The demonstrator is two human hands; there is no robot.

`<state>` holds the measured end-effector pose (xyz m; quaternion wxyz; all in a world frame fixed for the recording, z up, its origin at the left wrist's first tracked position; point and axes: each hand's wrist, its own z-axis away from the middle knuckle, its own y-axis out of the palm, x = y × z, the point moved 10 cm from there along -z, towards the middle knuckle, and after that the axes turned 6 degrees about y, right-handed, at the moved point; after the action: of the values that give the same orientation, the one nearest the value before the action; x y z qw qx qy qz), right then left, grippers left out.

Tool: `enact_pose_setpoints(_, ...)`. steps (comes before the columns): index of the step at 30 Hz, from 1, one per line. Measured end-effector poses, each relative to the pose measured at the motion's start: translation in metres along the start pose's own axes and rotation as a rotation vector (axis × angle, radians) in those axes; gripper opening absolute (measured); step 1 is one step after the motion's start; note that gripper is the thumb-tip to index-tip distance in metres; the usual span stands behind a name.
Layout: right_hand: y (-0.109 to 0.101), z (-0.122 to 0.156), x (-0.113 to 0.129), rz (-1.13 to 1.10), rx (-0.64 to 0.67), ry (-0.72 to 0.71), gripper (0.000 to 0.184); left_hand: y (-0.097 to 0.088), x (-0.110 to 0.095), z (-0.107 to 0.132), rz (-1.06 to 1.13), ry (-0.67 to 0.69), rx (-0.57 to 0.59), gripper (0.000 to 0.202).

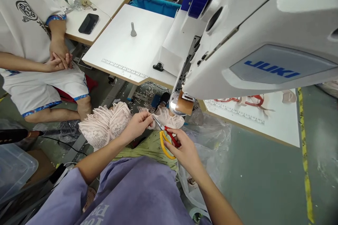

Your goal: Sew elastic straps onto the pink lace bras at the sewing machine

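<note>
My left hand (137,124) pinches the edge of a pale pink lace piece (169,117) just below the sewing machine's needle area. My right hand (185,149) grips small scissors (166,137) with yellow and red handles, their blades pointing up-left at the lace beside my left fingertips. A stack of more pink lace pieces (104,124) lies on my lap to the left, under my left forearm.
A white JUKI sewing machine (253,35) fills the upper right above a white table (126,47) with a ruler strip. Clear plastic bags (211,137) lie at my right. Another seated person (31,49) with clasped hands is at the left, by a table with a black phone (88,23).
</note>
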<state>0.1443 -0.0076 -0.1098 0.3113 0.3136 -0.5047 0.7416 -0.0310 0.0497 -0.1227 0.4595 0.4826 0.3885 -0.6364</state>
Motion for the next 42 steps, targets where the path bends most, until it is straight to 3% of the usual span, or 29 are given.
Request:
enact_pose_setpoints(6,-0.008,0.007,-0.013,-0.018,-0.034,0.047,0.033,-0.002,0.001,0.001,0.094,-0.003,-0.055,0.034)
enact_pose_setpoints(10,-0.036,0.019,-0.039,0.016,-0.068,0.128,0.035,0.001,0.006,0.001,0.256,-0.026,-0.084,0.034)
enact_pose_setpoints(13,-0.086,0.017,-0.065,0.16,-0.165,0.209,0.04,0.005,0.006,0.001,0.334,-0.047,-0.089,0.034)
enact_pose_setpoints(17,-0.18,-0.015,-0.081,0.445,-0.471,0.253,0.045,0.018,0.0,0.0,0.382,-0.071,-0.012,0.038)
enact_pose_setpoints(19,-0.212,-0.032,-0.069,0.57,-0.581,0.17,0.043,0.027,-0.002,-0.001,0.391,-0.11,0.049,0.038)
enact_pose_setpoints(21,-0.222,-0.036,-0.044,0.636,-0.683,0.027,0.041,0.038,-0.002,-0.002,0.401,-0.188,0.133,0.033)
enact_pose_setpoints(22,-0.216,-0.032,-0.027,0.637,-0.732,-0.048,0.04,0.045,-0.002,-0.002,0.399,-0.234,0.185,0.03)
enact_pose_setpoints(24,-0.174,-0.025,0.006,0.593,-0.668,-0.219,0.04,0.058,-0.005,0.001,0.363,-0.308,0.304,0.025)
enact_pose_setpoints(26,-0.093,-0.019,0.033,0.566,-0.296,-0.435,0.038,0.071,-0.011,0.006,0.286,-0.348,0.435,0.022)
enact_pose_setpoints(27,-0.06,-0.012,0.041,0.558,-0.175,-0.503,0.036,0.078,-0.014,0.01,0.24,-0.354,0.503,0.021)
enact_pose_setpoints(29,-0.021,0.0,0.045,0.515,-0.05,-0.572,0.031,0.086,-0.02,0.016,0.119,-0.331,0.613,0.022)
enact_pose_setpoints(31,-0.023,0.0,0.036,0.435,-0.102,-0.529,0.028,0.077,-0.027,0.011,-0.078,-0.192,0.546,0.025)
enact_pose_setpoints(33,-0.052,-0.009,0.013,0.306,-0.248,-0.353,0.022,0.049,-0.038,0.003,-0.286,0.042,0.253,0.028)
enact_pose_setpoints(35,-0.084,-0.014,-0.019,0.079,-0.387,-0.099,0.021,0.025,-0.04,0.01,-0.344,0.215,-0.035,0.031)
enact_pose_setpoints(36,-0.091,-0.015,-0.033,-0.093,-0.413,0.02,0.026,0.026,-0.029,0.015,-0.284,0.223,-0.06,0.036)
enact_pose_setpoints(37,-0.09,-0.015,-0.045,-0.302,-0.401,0.122,0.03,0.036,-0.01,0.019,-0.167,0.172,-0.012,0.045)
enact_pose_setpoints(39,-0.065,-0.016,-0.053,-0.756,-0.28,0.271,0.035,0.081,0.028,0.03,0.193,-0.011,0.246,0.075)
enact_pose_setpoints(41,-0.031,-0.012,-0.043,-1.105,-0.133,0.362,0.039,0.12,0.043,0.043,0.547,-0.144,0.397,0.096)
enact_pose_setpoints(42,-0.017,-0.009,-0.034,-1.197,-0.067,0.391,0.041,0.132,0.041,0.047,0.679,-0.159,0.418,0.102)
